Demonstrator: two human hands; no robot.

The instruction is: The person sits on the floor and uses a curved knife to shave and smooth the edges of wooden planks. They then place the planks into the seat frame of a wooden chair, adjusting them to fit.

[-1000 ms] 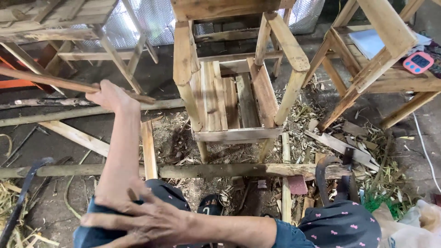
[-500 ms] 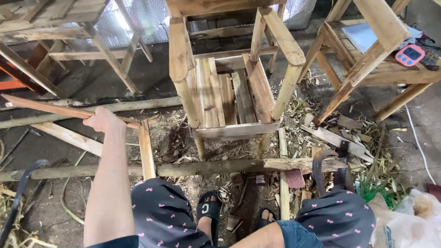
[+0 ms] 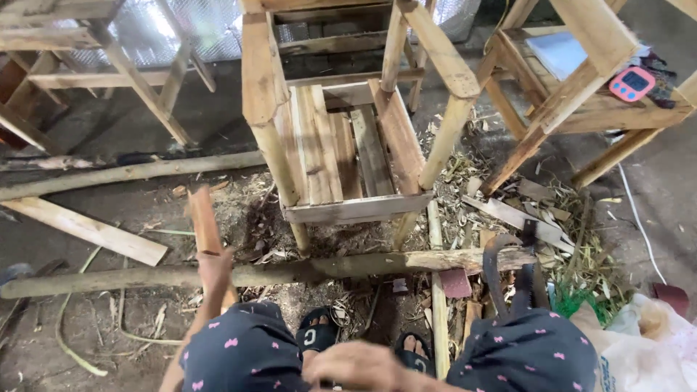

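My left hand (image 3: 216,272) is closed around the lower end of a short reddish-brown wooden slat (image 3: 202,216), which points away from me over the dirt floor. The hand sits just above my left knee (image 3: 243,348), and both are motion-blurred. My right hand (image 3: 356,366) is low between my knees, blurred, with loose fingers and nothing seen in it. An unfinished wooden chair frame (image 3: 341,145) stands straight ahead, apart from both hands.
A long round pole (image 3: 348,265) lies across the ground in front of my sandalled feet (image 3: 316,335). A pale plank (image 3: 87,229) lies at left. A dark curved blade tool (image 3: 501,270) rests by my right knee. More wooden frames stand around, one bearing a pink timer (image 3: 632,83). A white bag (image 3: 642,348) sits at bottom right.
My left arm, stretched out to the left before, has drawn back toward my knee and now holds the slat. My right hand has moved off my left forearm to between my knees.
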